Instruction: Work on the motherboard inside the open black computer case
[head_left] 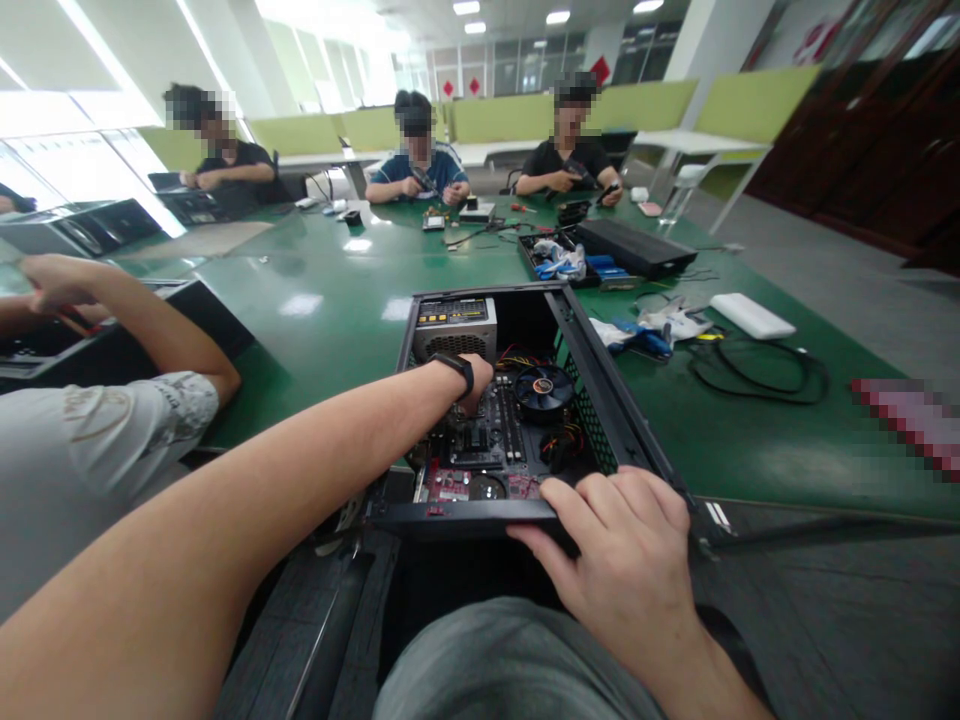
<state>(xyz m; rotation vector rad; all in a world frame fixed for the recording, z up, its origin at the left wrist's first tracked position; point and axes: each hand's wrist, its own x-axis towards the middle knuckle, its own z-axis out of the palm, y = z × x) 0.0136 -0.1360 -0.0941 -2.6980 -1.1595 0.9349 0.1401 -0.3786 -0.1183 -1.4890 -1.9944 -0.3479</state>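
Note:
An open black computer case [525, 512] lies in front of me, its near edge over my lap. My left hand [478, 382], with a black band on the wrist, reaches inside it, below the power supply [457, 335]. Its fingers point down at the motherboard [491, 425] and are mostly hidden, so I cannot see whether they hold anything. My right hand [622, 540] grips the case's near edge, thumb outside and fingers over the rim. Right of the motherboard's middle sits a round black cooling fan [543, 390]. A red circuit board [454, 480] shows near the front edge.
On the green table [322, 330], a black cable [757, 385], a white box [752, 316] and gloves [660, 325] lie to the right. Beyond them is a black tray [536, 262] with tools. A co-worker's arm [150, 310] is close on the left; three people sit opposite.

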